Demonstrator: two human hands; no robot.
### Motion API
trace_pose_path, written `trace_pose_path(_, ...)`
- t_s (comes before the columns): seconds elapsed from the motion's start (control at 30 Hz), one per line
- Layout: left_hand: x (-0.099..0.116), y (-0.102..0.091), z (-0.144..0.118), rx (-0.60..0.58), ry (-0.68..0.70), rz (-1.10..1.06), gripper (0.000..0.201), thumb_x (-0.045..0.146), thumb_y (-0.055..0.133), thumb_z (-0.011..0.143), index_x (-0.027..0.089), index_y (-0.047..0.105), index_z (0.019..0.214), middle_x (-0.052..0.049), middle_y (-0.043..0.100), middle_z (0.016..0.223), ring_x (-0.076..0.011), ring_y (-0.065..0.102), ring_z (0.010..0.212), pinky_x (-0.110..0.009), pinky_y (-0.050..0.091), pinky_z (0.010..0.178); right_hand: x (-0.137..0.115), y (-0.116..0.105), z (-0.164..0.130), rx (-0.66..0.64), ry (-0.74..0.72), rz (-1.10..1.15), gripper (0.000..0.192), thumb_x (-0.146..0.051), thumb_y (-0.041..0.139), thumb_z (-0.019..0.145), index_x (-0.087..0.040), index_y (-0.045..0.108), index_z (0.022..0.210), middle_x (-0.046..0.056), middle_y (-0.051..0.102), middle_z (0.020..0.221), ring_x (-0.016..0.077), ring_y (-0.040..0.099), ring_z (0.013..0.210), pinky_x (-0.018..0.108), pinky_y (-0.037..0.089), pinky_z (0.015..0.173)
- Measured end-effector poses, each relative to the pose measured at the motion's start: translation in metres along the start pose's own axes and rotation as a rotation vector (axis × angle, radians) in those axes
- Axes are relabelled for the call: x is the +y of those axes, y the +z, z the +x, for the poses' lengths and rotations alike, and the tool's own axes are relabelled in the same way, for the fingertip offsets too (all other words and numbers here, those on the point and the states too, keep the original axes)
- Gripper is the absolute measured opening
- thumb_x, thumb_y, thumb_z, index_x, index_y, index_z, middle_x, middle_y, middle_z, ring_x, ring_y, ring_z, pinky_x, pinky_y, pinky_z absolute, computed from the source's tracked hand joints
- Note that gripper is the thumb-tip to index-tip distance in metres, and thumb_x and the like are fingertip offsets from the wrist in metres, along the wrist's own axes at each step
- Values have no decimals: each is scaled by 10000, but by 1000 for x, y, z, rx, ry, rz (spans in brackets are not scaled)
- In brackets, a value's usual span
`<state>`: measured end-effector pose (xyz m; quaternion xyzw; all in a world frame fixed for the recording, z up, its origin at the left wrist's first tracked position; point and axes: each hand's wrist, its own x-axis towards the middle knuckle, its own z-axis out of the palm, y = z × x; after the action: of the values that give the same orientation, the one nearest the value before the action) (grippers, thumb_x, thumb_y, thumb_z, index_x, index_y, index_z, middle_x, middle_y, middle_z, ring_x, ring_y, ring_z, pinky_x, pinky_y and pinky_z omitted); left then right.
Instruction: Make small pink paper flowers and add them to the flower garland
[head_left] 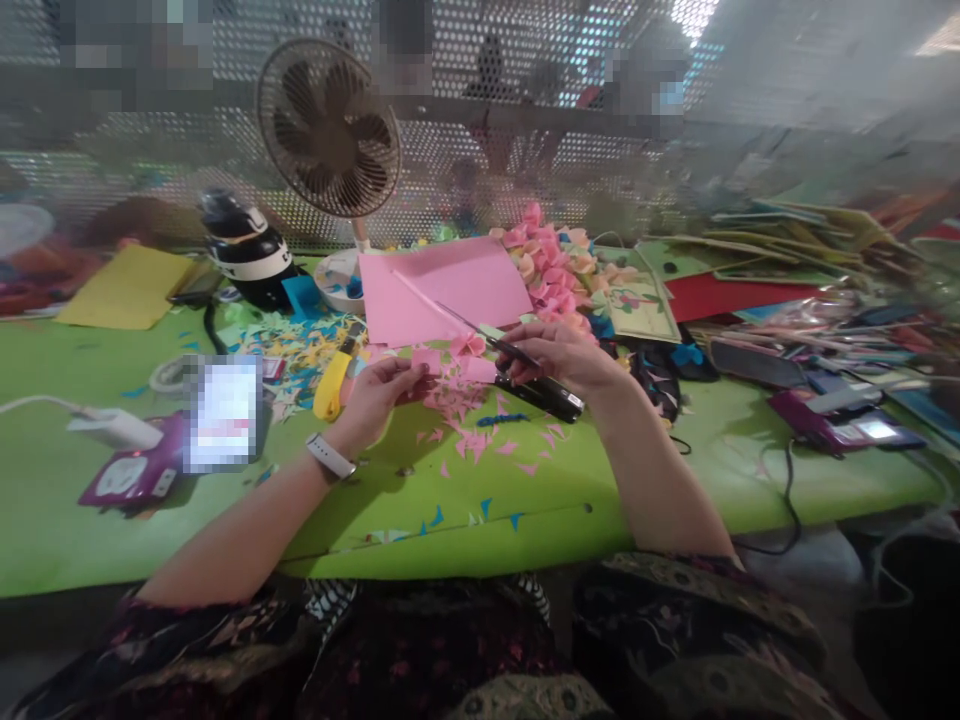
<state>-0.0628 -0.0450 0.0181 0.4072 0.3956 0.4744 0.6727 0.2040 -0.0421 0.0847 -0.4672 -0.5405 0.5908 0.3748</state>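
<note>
Between the thumb and fingers of my left hand (pixel 384 392) is a small piece of pink paper (pixel 426 360). My right hand (pixel 566 358) is closed around a pair of scissors (pixel 480 332), whose blades point up and to the left over a large pink sheet (pixel 442 285). Pink paper scraps (pixel 474 440) lie on the green table below both hands. A black object (pixel 551 397), perhaps a stapler, rests under my right hand. Behind that hand is a heap of pink paper flowers (pixel 551 265).
A fan (pixel 330 130) and a black bottle (pixel 247 250) stand at the back left. A lit phone (pixel 223 412) and a purple box (pixel 135 470) are at the left. Stacked cards (pixel 795 240), a red sheet (pixel 720 298) and another purple device (pixel 817 422) lie at the right.
</note>
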Motion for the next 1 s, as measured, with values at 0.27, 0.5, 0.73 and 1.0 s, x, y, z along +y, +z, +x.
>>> trace_pose_path(0.27,4,3,1,76,44,-84,426,409,919,552,142,703,802,-57,769,815,-164,731,766,-267,578,723,7,18,3,-149,78,79,283,-252,812,655,-155,715,903,29,713,814,142,712,661,223,625,557)
trace_pose_path(0.5,9,9,-2,122,66,-166,402,345,927,546,150,660,775,-41,767,807,-164,735,756,-266,574,711,15,34,6,-82,119,-133,338,-369,855,664,-167,659,851,2,687,758,87,640,568,205,582,522)
trace_pose_path(0.73,11,12,-5,165,128,-216,398,354,925,553,152,673,786,-23,757,806,-147,727,745,-234,551,681,17,51,3,-67,73,-404,311,-411,788,729,-184,627,869,30,687,844,138,642,704,262,539,603)
trace_pose_path(1.0,9,14,-6,132,98,-205,396,366,934,529,154,685,750,-12,753,782,-134,722,721,-236,562,685,26,50,8,-98,-48,-585,269,-412,716,768,-180,599,837,46,670,852,177,637,761,322,518,697)
